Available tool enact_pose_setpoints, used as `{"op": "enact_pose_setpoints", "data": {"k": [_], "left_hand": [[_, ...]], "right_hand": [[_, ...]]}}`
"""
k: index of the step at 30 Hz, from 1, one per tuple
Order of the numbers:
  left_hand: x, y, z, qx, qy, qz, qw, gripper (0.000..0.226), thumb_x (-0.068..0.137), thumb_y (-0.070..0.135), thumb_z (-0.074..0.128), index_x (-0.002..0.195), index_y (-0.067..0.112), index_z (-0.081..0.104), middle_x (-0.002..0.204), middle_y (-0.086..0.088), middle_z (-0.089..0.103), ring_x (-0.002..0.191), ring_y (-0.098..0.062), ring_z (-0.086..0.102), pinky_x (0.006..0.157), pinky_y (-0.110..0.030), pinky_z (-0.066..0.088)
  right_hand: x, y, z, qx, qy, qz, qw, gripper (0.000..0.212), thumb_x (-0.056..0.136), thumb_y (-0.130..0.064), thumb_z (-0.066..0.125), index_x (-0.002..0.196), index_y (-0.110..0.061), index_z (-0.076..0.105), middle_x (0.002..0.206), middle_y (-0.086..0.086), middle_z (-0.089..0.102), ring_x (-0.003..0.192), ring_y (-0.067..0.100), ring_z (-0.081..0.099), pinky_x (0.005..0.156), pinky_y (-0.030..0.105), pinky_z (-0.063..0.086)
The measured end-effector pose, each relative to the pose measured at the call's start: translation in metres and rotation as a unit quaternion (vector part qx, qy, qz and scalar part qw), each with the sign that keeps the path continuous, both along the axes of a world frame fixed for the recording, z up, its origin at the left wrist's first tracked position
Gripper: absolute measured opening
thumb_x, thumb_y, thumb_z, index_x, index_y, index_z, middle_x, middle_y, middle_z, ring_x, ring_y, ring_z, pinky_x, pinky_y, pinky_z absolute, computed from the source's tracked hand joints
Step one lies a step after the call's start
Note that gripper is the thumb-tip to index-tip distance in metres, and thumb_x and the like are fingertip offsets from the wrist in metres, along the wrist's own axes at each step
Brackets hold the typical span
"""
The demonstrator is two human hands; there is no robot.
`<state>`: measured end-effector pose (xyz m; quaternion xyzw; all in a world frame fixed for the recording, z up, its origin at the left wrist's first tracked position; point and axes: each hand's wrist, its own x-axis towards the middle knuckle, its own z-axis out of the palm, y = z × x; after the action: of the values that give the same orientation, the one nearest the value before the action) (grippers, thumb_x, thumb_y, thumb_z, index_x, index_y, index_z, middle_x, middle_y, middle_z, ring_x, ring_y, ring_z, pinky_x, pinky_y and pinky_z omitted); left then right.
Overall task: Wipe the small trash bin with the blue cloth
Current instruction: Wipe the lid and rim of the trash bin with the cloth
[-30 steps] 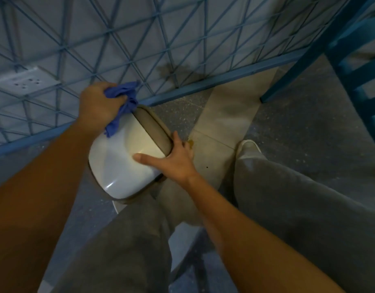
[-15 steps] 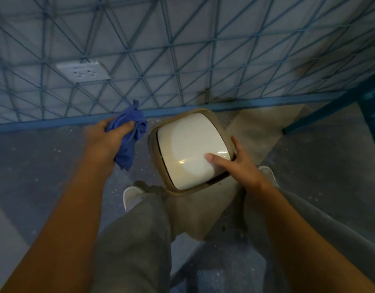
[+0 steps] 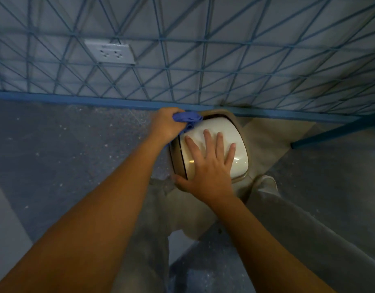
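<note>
The small trash bin (image 3: 226,129) has a white swing lid in a beige rim and stands on the floor against the wall, between my feet. My right hand (image 3: 210,166) lies flat on the lid with its fingers spread and straight, thumb at the near left rim. My left hand (image 3: 166,123) grips the bunched blue cloth (image 3: 187,119) and holds it against the bin's far left corner. The bin's body below the rim is hidden.
A tiled wall with blue diagonal lines (image 3: 203,60) rises just behind the bin, with a white socket plate (image 3: 110,52) at upper left. A blue chair leg (image 3: 330,134) slants in at the right. My grey trouser legs and a shoe (image 3: 266,182) flank the bin.
My right hand has moved from the lid's near edge to lie flat across the lid. My left hand has brought the cloth from beside the bin onto its far left corner.
</note>
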<state>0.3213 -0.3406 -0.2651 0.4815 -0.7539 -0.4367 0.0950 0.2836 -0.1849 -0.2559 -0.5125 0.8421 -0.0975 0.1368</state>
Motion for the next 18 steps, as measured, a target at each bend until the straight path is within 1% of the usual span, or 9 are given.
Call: {"op": "enact_pose_setpoints", "data": {"k": [2,4,5,9,12,14,15,17,18], "left_hand": [[-0.013,-0.006,-0.007,-0.035,-0.056,-0.065,0.996,0.025,0.078,0.002,0.061,0.102,0.004,0.069,0.104,-0.021,0.067,0.095,-0.029,0.061,0.071,-0.027,0.044],[-0.025,-0.011,-0.011,-0.064,-0.093,-0.105,0.988,0.025,0.076,0.002,0.061,0.1,0.002,0.069,0.105,-0.023,0.065,0.099,-0.035,0.06,0.078,-0.036,0.048],[-0.029,-0.014,-0.011,-0.067,-0.097,-0.113,0.987,0.026,0.076,0.001,0.06,0.1,0.001,0.069,0.105,-0.023,0.065,0.1,-0.035,0.06,0.08,-0.038,0.048],[-0.024,-0.022,-0.008,-0.055,-0.077,-0.15,0.984,0.03,0.078,-0.002,0.058,0.105,0.002,0.068,0.108,-0.022,0.066,0.102,-0.032,0.061,0.08,-0.033,0.047],[-0.004,-0.024,-0.008,-0.039,-0.09,-0.129,0.987,0.029,0.079,0.002,0.058,0.105,0.006,0.068,0.103,-0.019,0.068,0.094,-0.03,0.062,0.069,-0.028,0.042],[0.008,-0.024,-0.008,-0.038,-0.089,-0.11,0.989,0.023,0.082,0.005,0.057,0.103,0.006,0.067,0.099,-0.016,0.067,0.088,-0.028,0.061,0.064,-0.023,0.035],[0.014,-0.023,-0.008,-0.037,-0.087,-0.096,0.991,0.02,0.084,0.006,0.056,0.101,0.005,0.067,0.094,-0.013,0.066,0.084,-0.025,0.058,0.06,-0.023,0.031],[0.02,-0.021,-0.007,-0.025,-0.077,-0.057,0.995,0.014,0.086,0.007,0.054,0.094,0.006,0.065,0.084,-0.011,0.058,0.079,-0.02,0.051,0.053,-0.03,0.025],[0.022,-0.019,-0.008,-0.016,-0.072,-0.042,0.996,0.01,0.086,0.008,0.053,0.089,0.008,0.063,0.081,-0.011,0.056,0.077,-0.019,0.05,0.05,-0.03,0.027]], "right_hand": [[0.0,-0.001,-0.002,0.015,-0.003,0.014,1.0,0.089,0.069,-0.058,0.063,0.145,-0.031,0.025,0.157,0.013,0.013,0.144,0.04,0.001,0.11,0.058,-0.01],[0.0,-0.003,-0.002,0.004,-0.001,0.011,1.0,0.09,0.068,-0.057,0.064,0.145,-0.031,0.025,0.157,0.013,0.013,0.144,0.04,0.0,0.109,0.056,-0.012],[0.0,-0.005,-0.003,-0.003,0.004,0.004,1.0,0.09,0.067,-0.056,0.065,0.145,-0.031,0.026,0.157,0.013,0.015,0.144,0.041,0.002,0.108,0.056,-0.012],[0.006,-0.005,-0.011,-0.003,0.015,-0.02,1.0,0.091,0.063,-0.059,0.062,0.143,-0.031,0.028,0.155,0.014,0.02,0.143,0.041,0.007,0.109,0.055,-0.011],[0.009,-0.002,-0.014,-0.02,0.036,-0.008,0.999,0.092,0.057,-0.061,0.063,0.139,-0.03,0.035,0.151,0.014,0.03,0.139,0.038,0.01,0.109,0.058,0.001],[0.013,0.001,-0.014,-0.027,0.057,0.005,0.998,0.092,0.054,-0.062,0.064,0.137,-0.03,0.04,0.149,0.014,0.035,0.137,0.036,0.011,0.107,0.059,0.007],[0.015,0.002,-0.014,-0.032,0.066,0.006,0.997,0.092,0.054,-0.063,0.063,0.136,-0.03,0.041,0.148,0.014,0.036,0.137,0.036,0.012,0.106,0.059,0.008],[0.018,0.002,-0.014,-0.037,0.076,0.005,0.996,0.092,0.053,-0.064,0.064,0.136,-0.03,0.043,0.147,0.014,0.038,0.136,0.037,0.014,0.106,0.06,0.01],[0.017,0.002,-0.014,-0.037,0.077,0.003,0.996,0.093,0.052,-0.064,0.065,0.136,-0.03,0.043,0.147,0.015,0.038,0.136,0.037,0.014,0.106,0.06,0.011]]}}
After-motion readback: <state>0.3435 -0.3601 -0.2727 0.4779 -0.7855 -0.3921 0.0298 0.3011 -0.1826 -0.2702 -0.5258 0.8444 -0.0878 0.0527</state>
